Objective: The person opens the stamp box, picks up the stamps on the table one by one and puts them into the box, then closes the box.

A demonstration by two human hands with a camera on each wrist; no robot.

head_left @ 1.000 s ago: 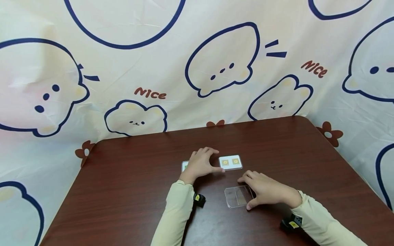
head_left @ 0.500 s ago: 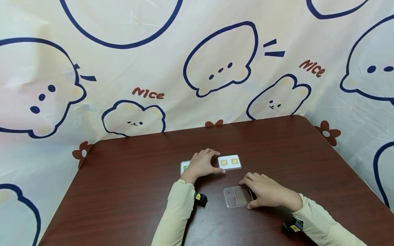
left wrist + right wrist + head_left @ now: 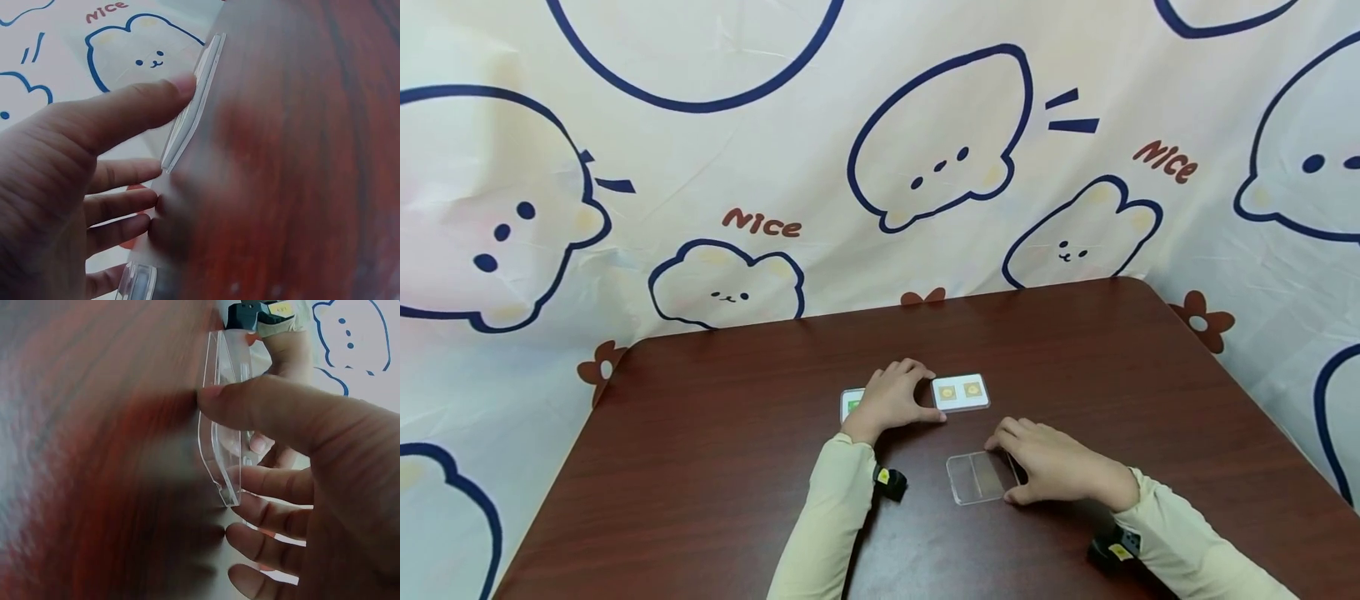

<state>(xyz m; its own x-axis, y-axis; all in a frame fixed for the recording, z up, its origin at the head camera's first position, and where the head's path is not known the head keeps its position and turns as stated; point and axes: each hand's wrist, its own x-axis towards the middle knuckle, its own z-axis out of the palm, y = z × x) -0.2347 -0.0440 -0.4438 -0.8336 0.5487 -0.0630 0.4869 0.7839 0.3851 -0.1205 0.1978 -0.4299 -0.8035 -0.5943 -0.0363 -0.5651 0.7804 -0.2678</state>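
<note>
My left hand (image 3: 891, 400) spans the left end of a flat clear case (image 3: 961, 392) with a white insert bearing two yellowish squares. In the left wrist view the thumb lies along this case's edge (image 3: 190, 112), and the index fingertip meets its corner. Nearer to me, a transparent divided box (image 3: 973, 479) lies on the table. My right hand (image 3: 1056, 462) grips its right end, thumb at the near side and fingers at the far side. The right wrist view has the thumb against the box's clear wall (image 3: 212, 444). My palm hides part of it.
Another clear case (image 3: 852, 402), white with a green patch, lies partly hidden behind my left wrist. Everything rests on a dark brown wooden table (image 3: 715, 467). A cream cloth with blue cartoon outlines (image 3: 820, 150) hangs around the table's far and side edges.
The view shifts slightly with the head. Both hands and the cases stay in nearly the same places.
</note>
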